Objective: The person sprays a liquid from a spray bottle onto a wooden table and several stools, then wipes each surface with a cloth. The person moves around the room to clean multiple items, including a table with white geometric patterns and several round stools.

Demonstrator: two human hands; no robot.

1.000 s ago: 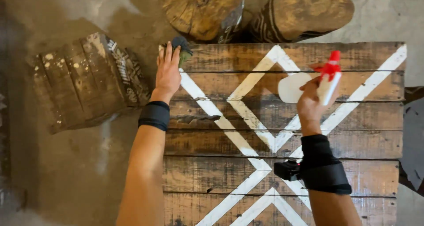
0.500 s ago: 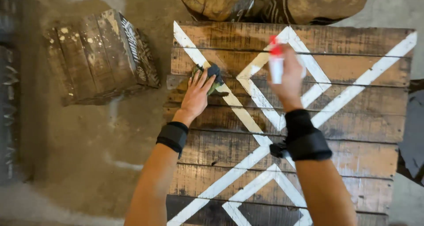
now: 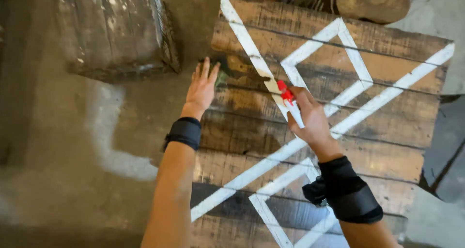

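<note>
A panel of dark wooden planks [image 3: 387, 146] with white tape lines in a diamond pattern lies on the concrete floor. My left hand [image 3: 202, 85] presses flat on a dark green pad [image 3: 222, 77] at the panel's left edge; the pad is mostly hidden under my fingers. My right hand [image 3: 310, 119] holds a white spray bottle with a red nozzle [image 3: 286, 94] over the middle of the panel, the nozzle pointing up and left. Both wrists wear black bands.
A second weathered plank panel [image 3: 111, 30] lies on the floor at the upper left. Two rough wooden stumps [image 3: 373, 1] stand past the far edge of the taped panel. A pale streak [image 3: 104, 136] marks the concrete left of my arm.
My left hand has slid with the pad toward the panel's left edge. My right hand has brought the spray bottle lower and to the left. The view has moved closer.
</note>
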